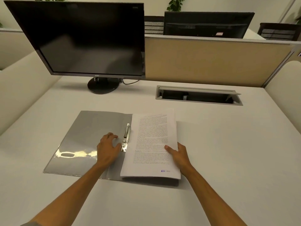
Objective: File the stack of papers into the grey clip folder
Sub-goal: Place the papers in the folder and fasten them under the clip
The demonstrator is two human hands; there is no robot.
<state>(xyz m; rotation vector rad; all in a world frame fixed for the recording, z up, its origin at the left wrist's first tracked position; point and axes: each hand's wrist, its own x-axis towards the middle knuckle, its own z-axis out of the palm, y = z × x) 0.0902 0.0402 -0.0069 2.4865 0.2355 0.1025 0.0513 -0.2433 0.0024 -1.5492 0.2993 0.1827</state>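
Office cubicle, pale desk (219, 152) under warm light, low tan partition (211, 62) along the far edge.

Grey clip folder (84, 139) lies open flat on the desk, just in front of you, a little left of centre. Left cover is bare grey, with a glossy clear pocket catching glare near its lower part. Metal clip (126, 137) runs along the spine, lever end toward you; whether it is raised or clamped down, you cannot tell from this angle.

Stack of papers (153, 144) sits on the folder's right half, printed text up, small blue mark near the lower right corner. Its left edge lies just beside the clip. The near edge of the stack is lifted slightly off the cover, with shadow showing beneath it.

Your left hand (109, 149) rests palm down on the left cover, fingers loosely spread, fingertips close to the clip; contact with the clip itself is not clear. It grips nothing.

Your right hand (177, 154) holds the stack at its right edge, thumb on top of the page, fingers hidden beneath, pinching the sheets.

Further out: dark monitor (81, 39) on a round black base at the far left, cable trailing behind it. Cable tray (198, 96) is set into the desk at the far right, lid tilted open. Second monitor (206, 25) shows its back beyond the partition.
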